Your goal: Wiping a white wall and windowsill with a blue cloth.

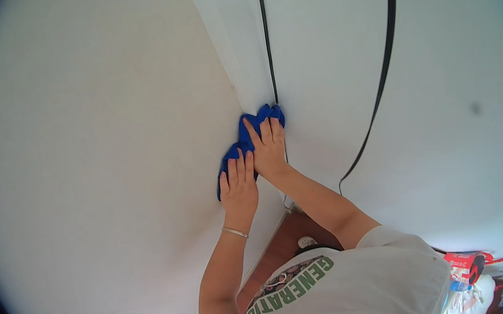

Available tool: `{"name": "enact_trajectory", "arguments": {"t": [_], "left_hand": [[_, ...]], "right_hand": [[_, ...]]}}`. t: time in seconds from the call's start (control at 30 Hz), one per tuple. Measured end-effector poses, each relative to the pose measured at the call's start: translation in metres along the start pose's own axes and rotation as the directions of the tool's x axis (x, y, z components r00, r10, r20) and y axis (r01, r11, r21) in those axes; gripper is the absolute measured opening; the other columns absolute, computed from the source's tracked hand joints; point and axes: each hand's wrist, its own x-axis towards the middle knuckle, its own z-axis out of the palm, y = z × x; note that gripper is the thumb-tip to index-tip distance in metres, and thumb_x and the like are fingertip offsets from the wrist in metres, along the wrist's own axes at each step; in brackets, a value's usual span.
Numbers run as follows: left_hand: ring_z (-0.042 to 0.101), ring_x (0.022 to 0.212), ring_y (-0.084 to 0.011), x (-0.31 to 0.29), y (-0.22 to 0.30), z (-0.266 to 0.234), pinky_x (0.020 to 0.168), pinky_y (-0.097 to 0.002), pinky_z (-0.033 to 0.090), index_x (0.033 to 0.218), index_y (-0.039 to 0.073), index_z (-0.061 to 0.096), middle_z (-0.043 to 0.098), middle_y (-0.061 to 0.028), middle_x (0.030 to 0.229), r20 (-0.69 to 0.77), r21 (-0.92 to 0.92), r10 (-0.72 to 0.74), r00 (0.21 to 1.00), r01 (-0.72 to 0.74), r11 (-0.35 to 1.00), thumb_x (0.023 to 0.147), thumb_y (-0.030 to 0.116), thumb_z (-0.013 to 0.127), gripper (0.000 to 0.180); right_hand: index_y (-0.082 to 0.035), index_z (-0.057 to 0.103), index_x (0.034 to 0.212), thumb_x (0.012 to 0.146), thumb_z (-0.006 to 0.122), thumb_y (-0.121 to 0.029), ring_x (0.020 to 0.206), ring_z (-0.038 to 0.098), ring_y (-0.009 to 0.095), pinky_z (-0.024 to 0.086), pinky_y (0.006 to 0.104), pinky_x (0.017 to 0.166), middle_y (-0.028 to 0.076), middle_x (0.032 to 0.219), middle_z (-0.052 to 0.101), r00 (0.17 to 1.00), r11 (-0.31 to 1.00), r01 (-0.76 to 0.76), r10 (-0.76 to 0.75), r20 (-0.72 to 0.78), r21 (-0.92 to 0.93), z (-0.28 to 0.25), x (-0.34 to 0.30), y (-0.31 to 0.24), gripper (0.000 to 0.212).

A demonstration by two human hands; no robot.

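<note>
A bunched blue cloth (243, 135) lies against the wall at the inner corner, running up and to the right. On its lower left part, my left hand (239, 187) presses with fingers outstretched and apart. Higher up and further right, my right hand (270, 151) rests on the same cloth, its fingers straight and its thumb side towards my left hand. Both palms face the wall, and neither hand wraps round the cloth. The cloth's upper end reaches the lower part of a thin black cable (267, 40) in the corner.
A thicker black cable (386, 57) hangs in a curve along the right wall (466, 148). The plain left wall (104, 144) fills the other side. Below is reddish-brown floor (270, 253). A red package (465, 261) and a white bag (477, 299) are at lower right.
</note>
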Motion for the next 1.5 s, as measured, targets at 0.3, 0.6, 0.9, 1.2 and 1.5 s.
{"name": "enact_trajectory", "arguments": {"t": [0.3, 0.6, 0.9, 1.2, 1.5], "left_hand": [[0.042, 0.119, -0.0234, -0.106, 0.028, 0.078, 0.102, -0.0412, 0.027, 0.132, 0.017, 0.051, 0.045, -0.0074, 0.138, 0.135, -0.113, -0.025, 0.991, 0.04, 0.993, 0.082, 0.021, 0.055, 0.05], [0.023, 0.13, -0.0476, 0.0, -0.023, -0.043, 0.103, -0.0571, 0.015, 0.135, 0.013, 0.048, 0.03, -0.0269, 0.145, -0.13, -0.027, -0.353, 0.926, 0.353, 0.935, 0.083, 0.022, 0.05, 0.053], [0.011, 0.13, -0.0586, 0.033, -0.042, -0.068, 0.098, -0.0674, 0.012, 0.139, 0.018, 0.041, 0.012, -0.0313, 0.149, -0.174, -0.04, -0.458, 0.871, 0.459, 0.888, 0.09, 0.045, 0.049, 0.057], [0.034, 0.121, -0.0392, -0.045, -0.007, -0.022, 0.099, -0.0525, 0.025, 0.133, 0.029, 0.05, 0.036, -0.0186, 0.142, -0.071, 0.181, -0.371, 0.926, 0.378, 0.908, 0.086, 0.04, 0.058, 0.049], [0.045, 0.109, -0.0432, -0.174, 0.023, 0.03, 0.098, -0.0556, 0.031, 0.134, 0.02, 0.048, 0.048, -0.0187, 0.13, 0.317, -0.044, -0.233, 0.919, 0.259, 0.965, 0.085, 0.041, 0.057, 0.054]], "right_hand": [[-0.006, 0.058, 0.118, 0.071, 0.064, -0.009, 0.116, 0.038, 0.035, 0.035, 0.0495, 0.098, 0.012, 0.122, 0.044, 0.982, 0.978, 0.124, -0.146, 0.122, 0.168, 0.026, -0.09, 0.021, 0.048], [-0.006, 0.053, 0.119, 0.07, 0.068, -0.003, 0.11, 0.035, 0.037, 0.029, 0.0443, 0.094, 0.021, 0.124, 0.037, 0.926, 0.868, -0.27, 0.352, -0.134, 0.416, -0.019, 0.017, -0.026, 0.052], [-0.01, 0.059, 0.101, 0.061, 0.065, 0.001, 0.102, 0.044, 0.036, 0.035, 0.0432, 0.09, 0.016, 0.114, 0.05, 0.919, 0.806, 0.317, -0.13, -0.372, 0.5, -0.027, 0.095, -0.028, 0.042], [-0.011, 0.054, 0.126, 0.078, 0.06, -0.026, 0.113, 0.034, 0.045, 0.03, 0.0562, 0.093, 0.022, 0.127, 0.04, 0.982, 0.97, -0.17, 0.152, 0.11, 0.174, 0.003, -0.04, -0.018, 0.051], [0.005, 0.043, 0.128, 0.079, 0.06, -0.028, 0.113, 0.034, 0.05, 0.024, 0.0625, 0.095, 0.029, 0.126, 0.038, 0.861, 0.939, -0.293, 0.178, 0.476, 0.178, 0.021, -0.208, -0.006, 0.061]]}}
